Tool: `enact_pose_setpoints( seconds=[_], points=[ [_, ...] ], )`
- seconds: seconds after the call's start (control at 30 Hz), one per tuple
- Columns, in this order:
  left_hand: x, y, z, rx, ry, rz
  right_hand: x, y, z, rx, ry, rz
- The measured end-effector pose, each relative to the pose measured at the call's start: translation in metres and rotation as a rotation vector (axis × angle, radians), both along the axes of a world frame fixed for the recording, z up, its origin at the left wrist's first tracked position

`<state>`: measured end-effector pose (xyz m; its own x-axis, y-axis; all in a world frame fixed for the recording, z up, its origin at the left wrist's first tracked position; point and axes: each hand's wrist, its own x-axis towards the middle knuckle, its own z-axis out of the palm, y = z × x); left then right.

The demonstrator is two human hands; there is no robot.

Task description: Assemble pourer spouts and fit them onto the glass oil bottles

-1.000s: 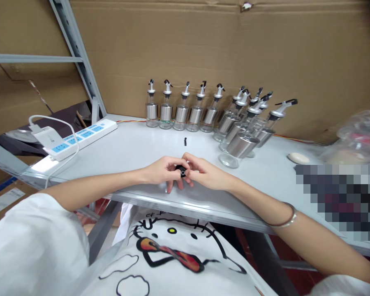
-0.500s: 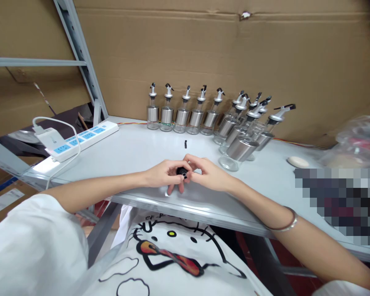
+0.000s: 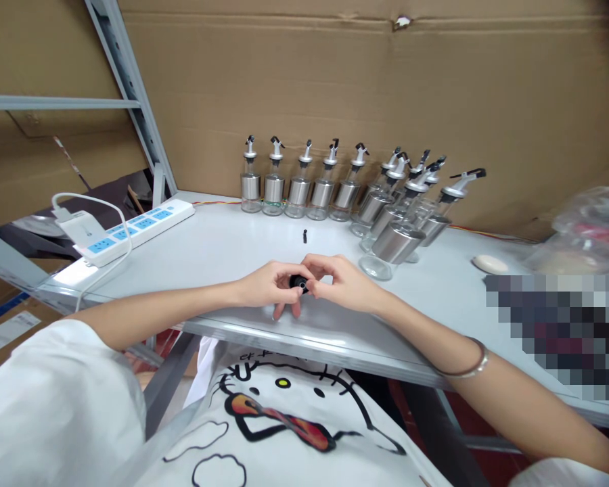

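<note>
Just above the table's front edge, both hands meet around a black bottle stopper [image 3: 296, 281], a small round piece with a light-rimmed hole facing me. My left hand [image 3: 270, 284] is closed on it between thumb and fingers. From the other side, my right hand [image 3: 337, 281] pinches at the holed end with thumb and forefinger; its fingertips hide part of the piece. Beyond the hands, a tiny black flip cap [image 3: 305, 236] lies on the grey table [image 3: 223, 243]. Behind it stands a row of glass oil bottles [image 3: 298, 191] with steel sleeves and pour spouts.
More oil bottles [image 3: 396, 242] crowd together at the right, some close to my right forearm. A white power strip [image 3: 147, 233] with a plugged-in charger [image 3: 84, 228] lies at the left. A white oval object [image 3: 489, 264] and plastic bags [image 3: 583, 233] sit at the right.
Both hands keep nearly the same place and hold on the black stopper, with only slight finger movement. The bottles and the small black cap have not moved.
</note>
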<state>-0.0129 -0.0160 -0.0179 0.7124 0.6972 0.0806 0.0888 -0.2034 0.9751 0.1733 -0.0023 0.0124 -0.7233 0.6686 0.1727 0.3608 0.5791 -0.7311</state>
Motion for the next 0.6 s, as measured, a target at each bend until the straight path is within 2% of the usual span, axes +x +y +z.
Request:
enact_pose_setpoints(
  seconds=[0.23,0.4,0.5,0.6],
  points=[
    [0.000,-0.001,0.000,-0.010,0.040,0.018,0.001,-0.001,0.000,-0.006,0.049,0.044],
    [0.000,-0.003,0.001,0.052,-0.022,0.033,0.004,0.002,0.000,0.021,0.123,0.038],
    [0.000,-0.002,0.001,0.083,-0.055,0.116,0.006,0.005,0.000,0.029,0.169,0.003],
    [0.000,0.001,0.000,0.048,-0.101,0.220,0.008,0.010,0.000,0.023,0.197,-0.030]
  ],
)
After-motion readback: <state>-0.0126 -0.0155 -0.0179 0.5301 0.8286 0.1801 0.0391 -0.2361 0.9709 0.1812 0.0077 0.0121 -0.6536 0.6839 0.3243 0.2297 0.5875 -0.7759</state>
